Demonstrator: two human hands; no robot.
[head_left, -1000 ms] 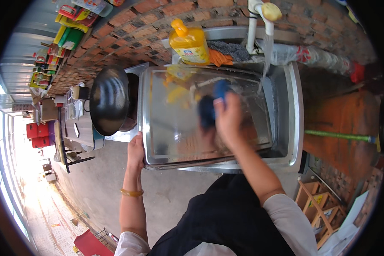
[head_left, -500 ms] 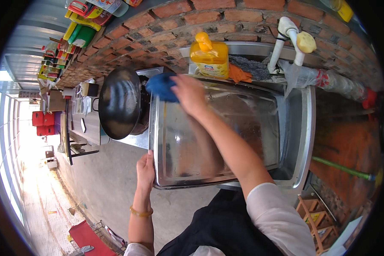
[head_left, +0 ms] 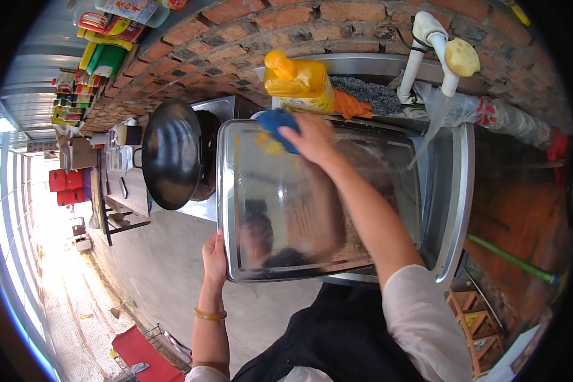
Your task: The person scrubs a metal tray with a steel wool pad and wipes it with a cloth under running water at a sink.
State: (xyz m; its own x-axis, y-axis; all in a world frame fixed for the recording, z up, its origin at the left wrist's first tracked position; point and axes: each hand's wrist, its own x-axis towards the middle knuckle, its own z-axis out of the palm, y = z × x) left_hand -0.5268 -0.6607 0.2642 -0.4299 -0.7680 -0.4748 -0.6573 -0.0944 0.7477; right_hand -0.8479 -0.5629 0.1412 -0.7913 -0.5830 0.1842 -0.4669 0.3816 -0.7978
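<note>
A large shiny metal tray lies tilted across the sink, its surface wet and mirror-like. By its left rim, near the lower corner, my left hand grips it; the fingers beneath are partly hidden. My right hand is closed on a blue cloth, pressed to the tray near its far left corner. Just beyond the tray stands a yellow soap bottle with an orange cap. Beside that bottle is a crumpled orange cloth.
Left of the tray, a black wok stands tilted on a metal stand. A white pipe tap with a pale yellow sponge rises behind the sink, and water runs from it. A green hose hangs at right, before a brick wall.
The blue cloth in my right hand has moved right along the tray's far edge. The tray has tipped slightly, and water now shows running from the tap. My left hand keeps its grip.
</note>
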